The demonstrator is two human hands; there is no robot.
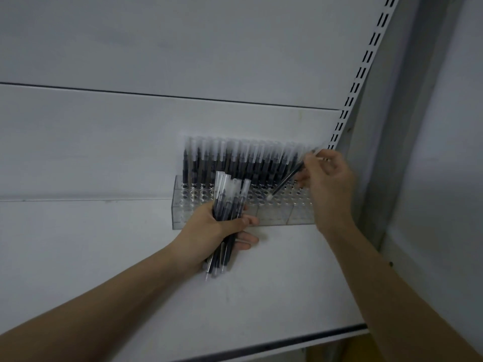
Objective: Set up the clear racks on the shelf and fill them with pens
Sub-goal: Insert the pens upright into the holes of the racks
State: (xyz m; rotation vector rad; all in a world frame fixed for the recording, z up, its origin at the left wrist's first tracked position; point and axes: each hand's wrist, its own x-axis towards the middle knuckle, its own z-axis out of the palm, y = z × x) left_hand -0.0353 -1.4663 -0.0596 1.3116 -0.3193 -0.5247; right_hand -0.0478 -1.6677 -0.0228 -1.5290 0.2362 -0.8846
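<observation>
A clear rack (pixel 277 216) with many round holes stands on the white shelf (pixel 104 244), against the back panel at the right. Its rear rows hold several upright black pens with clear caps (pixel 235 160); the front holes are empty. My left hand (pixel 209 231) grips a bundle of black pens (pixel 227 205) in front of the rack's left half. My right hand (pixel 326 178) pinches a single pen (pixel 288 177) held at a slant, its lower end over a hole in the rack's right part.
A slotted upright rail (pixel 366 61) runs along the shelf's right side, with a grey wall beyond it. The shelf's front edge (pixel 300 340) crosses the lower right.
</observation>
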